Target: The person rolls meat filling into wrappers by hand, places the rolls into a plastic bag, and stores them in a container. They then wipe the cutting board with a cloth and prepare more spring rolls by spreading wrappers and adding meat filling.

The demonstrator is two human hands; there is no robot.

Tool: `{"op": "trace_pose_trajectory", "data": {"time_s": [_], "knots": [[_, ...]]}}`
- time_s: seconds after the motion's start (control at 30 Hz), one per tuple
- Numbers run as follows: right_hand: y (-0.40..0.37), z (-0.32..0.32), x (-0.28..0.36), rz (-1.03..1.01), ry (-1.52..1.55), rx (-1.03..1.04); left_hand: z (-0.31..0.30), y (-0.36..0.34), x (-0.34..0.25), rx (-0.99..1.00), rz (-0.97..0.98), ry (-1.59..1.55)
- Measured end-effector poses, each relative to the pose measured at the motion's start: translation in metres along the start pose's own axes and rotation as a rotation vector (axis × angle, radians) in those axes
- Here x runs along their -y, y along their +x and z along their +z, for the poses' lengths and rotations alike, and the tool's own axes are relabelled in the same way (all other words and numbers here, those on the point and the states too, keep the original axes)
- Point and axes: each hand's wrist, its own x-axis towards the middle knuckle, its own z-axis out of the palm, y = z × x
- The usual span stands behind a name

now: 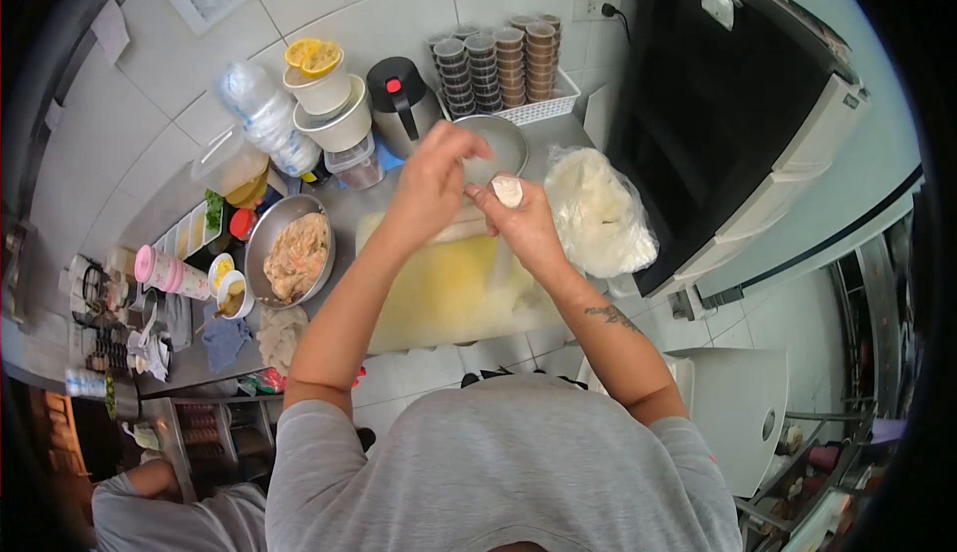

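My right hand is closed around a small white piece of dough, whose pale top shows above the thumb. Just to its left and a little higher, my left hand is loosely bent, fingers curved toward the dough, with nothing visible in them. Both hands are above the far edge of a yellowish cutting board with whitish smears. A pale strip lies along the board's back edge, partly hidden by my hands. Behind them is a round metal dish. A metal bowl of pinkish minced filling stands left.
A plastic bag of white contents sits to the right. Stacked lidded cups fill a white basket at the back, beside a thermos jug. Tubs and a pink tumbler line the left. Another person's sleeve shows lower left.
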Motion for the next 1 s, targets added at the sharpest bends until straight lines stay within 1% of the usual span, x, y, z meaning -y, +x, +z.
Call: {"op": "trace_pose_trajectory", "data": {"time_s": [0.03, 0.13, 0.23, 0.33, 0.4, 0.43, 0.47, 0.53, 0.63, 0.73, 0.83, 0.93, 1.0], "knots": [[0.003, -0.003, -0.004, -0.007, -0.001, 0.019, 0.006, 0.008, 0.019, -0.024, -0.089, -0.038], [0.013, -0.006, -0.009, 0.015, -0.022, 0.002, 0.047, 0.011, 0.099, 0.269, -0.119, 0.469], [0.020, 0.002, 0.000, 0.002, 0.043, -0.049, 0.081, 0.004, 0.122, 0.470, -0.189, 0.726], [0.032, 0.005, -0.008, 0.048, 0.042, -0.094, 0.088, 0.000, 0.150, 0.434, -0.129, 0.675], [0.038, 0.011, -0.010, 0.096, 0.040, -0.134, 0.075, 0.017, 0.179, 0.388, -0.148, 0.451], [0.042, 0.014, -0.011, 0.121, 0.040, -0.151, 0.064, 0.025, 0.181, 0.364, -0.159, 0.341], [0.046, 0.015, -0.014, 0.130, 0.024, -0.151, 0.057, 0.026, 0.181, 0.247, -0.206, 0.155], [0.055, 0.016, -0.023, 0.152, -0.003, -0.152, 0.022, 0.032, 0.136, 0.014, -0.297, -0.216], [0.059, 0.021, -0.030, 0.136, -0.014, -0.120, -0.002, 0.019, 0.081, -0.061, -0.012, -0.107], [0.056, 0.029, -0.028, 0.083, -0.025, -0.092, -0.002, -0.006, 0.048, -0.069, 0.194, 0.211], [0.053, 0.035, -0.032, 0.050, -0.041, -0.097, 0.003, -0.024, 0.035, -0.088, 0.242, 0.327], [0.043, 0.042, -0.025, 0.052, -0.031, -0.076, -0.001, -0.032, 0.027, -0.022, 0.176, 0.353], [0.034, 0.042, -0.012, 0.054, 0.000, -0.015, -0.005, -0.036, 0.029, -0.097, 0.082, 0.088]]}}
